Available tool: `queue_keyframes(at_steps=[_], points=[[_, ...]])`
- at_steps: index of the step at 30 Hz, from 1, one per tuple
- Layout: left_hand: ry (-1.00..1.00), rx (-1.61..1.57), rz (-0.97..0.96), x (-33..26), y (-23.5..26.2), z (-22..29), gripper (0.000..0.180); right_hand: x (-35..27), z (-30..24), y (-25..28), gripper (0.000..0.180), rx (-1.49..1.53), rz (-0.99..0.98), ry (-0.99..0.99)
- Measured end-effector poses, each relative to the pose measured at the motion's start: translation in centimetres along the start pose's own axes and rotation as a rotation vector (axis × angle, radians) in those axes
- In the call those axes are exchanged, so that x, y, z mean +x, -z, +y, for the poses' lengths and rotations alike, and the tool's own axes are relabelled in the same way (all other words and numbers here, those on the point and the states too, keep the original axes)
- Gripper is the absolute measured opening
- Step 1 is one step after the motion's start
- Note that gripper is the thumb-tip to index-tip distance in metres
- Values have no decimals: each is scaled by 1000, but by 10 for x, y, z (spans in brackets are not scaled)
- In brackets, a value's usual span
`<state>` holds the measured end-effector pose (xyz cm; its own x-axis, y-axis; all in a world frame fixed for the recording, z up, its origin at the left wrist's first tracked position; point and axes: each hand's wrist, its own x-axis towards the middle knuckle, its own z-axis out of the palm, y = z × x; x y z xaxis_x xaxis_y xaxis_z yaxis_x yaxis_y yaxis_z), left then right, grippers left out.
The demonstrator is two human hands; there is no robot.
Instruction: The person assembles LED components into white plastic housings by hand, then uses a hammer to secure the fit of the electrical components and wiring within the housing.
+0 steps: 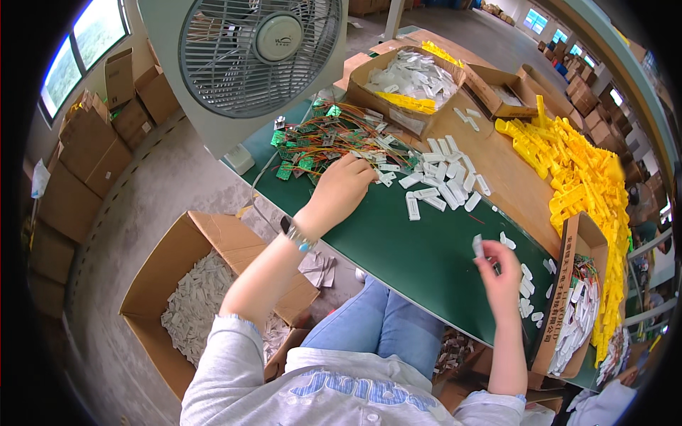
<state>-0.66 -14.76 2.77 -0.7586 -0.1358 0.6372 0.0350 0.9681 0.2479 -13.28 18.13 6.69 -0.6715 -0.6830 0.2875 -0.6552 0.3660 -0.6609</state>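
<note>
Looks like smooth plastic on the loose white pieces (pixel 447 195), glossier on the yellow parts (pixel 590 188), and hard and matt on the fan's pale housing (pixel 162 50). Shows a plastic-coated finish on the tangled wires (pixel 341 138), a slight gloss on the green circuit boards (pixel 283 171), and a smooth, even face on the green surface (pixel 387 248) beside brown, wood-like board (pixel 508 170). Reads as matt cardboard on the open box (pixel 167 266), soft cloth on the grey top (pixel 227 369) and denim jeans (pixel 408 326), shiny metal on the bracelet (pixel 295 233), and rough, concrete-like finish on the floor (pixel 170 177).
</note>
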Motion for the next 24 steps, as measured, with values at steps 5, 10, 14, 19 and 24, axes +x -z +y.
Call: queue_keyframes(at_steps=[5, 10, 14, 19, 24], points=[[-270, 444, -250, 37, -31, -16, 12, -31, 1, -36, 40, -527, -72, 459], [-62, 50, -138, 51, -28, -36, 18, -63, 7, -43, 48, -473, -11, 339], [481, -299, 350, 72, -5, -58, 20, -63, 12, -45, 51, -360, 59, 233], [279, -614, 917, 120, 43, -61, 22, -59, 12, -45, 53, -309, 34, 202], [91, -704, 885, 163, 76, -47, 25, -60, 18, -45, 51, -280, 46, 190]])
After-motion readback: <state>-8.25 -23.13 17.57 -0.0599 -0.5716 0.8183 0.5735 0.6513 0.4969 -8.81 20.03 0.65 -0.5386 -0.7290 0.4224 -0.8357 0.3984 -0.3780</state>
